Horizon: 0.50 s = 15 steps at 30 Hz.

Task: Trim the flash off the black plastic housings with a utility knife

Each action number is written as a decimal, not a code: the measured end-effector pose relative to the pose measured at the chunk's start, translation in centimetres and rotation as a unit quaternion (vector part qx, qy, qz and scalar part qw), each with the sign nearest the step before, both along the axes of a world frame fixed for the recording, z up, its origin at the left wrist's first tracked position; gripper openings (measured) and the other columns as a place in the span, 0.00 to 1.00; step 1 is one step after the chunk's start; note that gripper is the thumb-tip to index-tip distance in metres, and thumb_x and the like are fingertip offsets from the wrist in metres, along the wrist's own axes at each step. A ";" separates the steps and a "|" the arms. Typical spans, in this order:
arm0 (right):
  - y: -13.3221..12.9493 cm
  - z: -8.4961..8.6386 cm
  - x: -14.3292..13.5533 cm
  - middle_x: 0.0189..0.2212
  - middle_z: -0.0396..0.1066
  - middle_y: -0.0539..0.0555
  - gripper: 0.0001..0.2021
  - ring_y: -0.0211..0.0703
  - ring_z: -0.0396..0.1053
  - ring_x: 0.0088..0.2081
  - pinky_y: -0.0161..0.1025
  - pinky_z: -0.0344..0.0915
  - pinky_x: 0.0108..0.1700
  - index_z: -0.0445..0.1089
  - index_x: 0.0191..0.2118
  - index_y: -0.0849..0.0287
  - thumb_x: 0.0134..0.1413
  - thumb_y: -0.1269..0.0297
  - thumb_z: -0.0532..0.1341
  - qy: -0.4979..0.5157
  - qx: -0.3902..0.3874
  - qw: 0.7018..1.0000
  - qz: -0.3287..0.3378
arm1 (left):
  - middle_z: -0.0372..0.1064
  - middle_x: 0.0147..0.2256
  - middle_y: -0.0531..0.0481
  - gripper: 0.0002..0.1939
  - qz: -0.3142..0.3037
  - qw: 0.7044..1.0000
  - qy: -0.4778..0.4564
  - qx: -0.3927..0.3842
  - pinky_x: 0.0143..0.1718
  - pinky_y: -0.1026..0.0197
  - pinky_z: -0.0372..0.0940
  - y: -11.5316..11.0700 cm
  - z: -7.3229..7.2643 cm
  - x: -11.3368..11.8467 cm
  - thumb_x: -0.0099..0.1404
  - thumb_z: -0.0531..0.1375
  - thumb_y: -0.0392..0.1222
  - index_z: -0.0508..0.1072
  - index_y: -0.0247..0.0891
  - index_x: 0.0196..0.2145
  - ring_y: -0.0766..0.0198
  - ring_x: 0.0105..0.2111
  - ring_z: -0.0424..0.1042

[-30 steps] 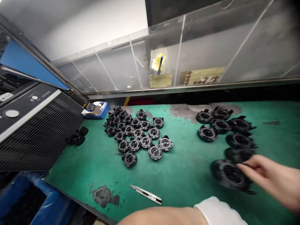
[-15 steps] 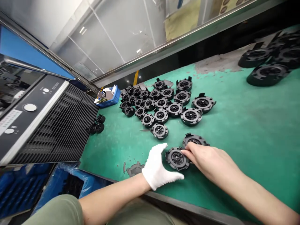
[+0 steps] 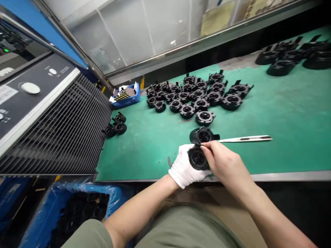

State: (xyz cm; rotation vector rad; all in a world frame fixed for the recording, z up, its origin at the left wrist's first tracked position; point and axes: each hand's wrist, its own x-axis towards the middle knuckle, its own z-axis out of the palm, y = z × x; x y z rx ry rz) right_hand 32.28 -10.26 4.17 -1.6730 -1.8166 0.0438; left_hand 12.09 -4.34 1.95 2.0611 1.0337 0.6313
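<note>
A round black plastic part with a ringed centre is held near the table's front edge. My left hand, in a white glove, is wrapped around its left side and underside. My bare right hand is closed, thumb and fingertips pinched at the part's upper right rim; some of the contact is hidden. Just behind lies another round black part with a tab on its right. A long thin silver tool rests on the green table beyond my right hand.
Several similar black parts stand grouped on the green table. More sit at the far right and beside the grille. A small blue bin is at the back. Below left is a plastic-lined blue crate.
My left hand has closed around the round part, which has come nearer the table's front edge. My right hand stays pinched at its rim. The view has shifted, and the silver tool now shows.
</note>
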 end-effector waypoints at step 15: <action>-0.4 -0.5 -1.5 0.44 0.90 0.50 0.11 0.48 0.88 0.39 0.43 0.83 0.50 0.85 0.55 0.45 0.90 0.48 0.68 0.030 -0.037 0.994 0.100 | 0.87 0.67 0.32 0.54 0.030 0.994 0.086 0.055 0.68 0.31 0.91 -2.5 -0.7 -15.6 0.65 0.82 0.55 0.70 0.41 0.82 0.33 0.63 0.91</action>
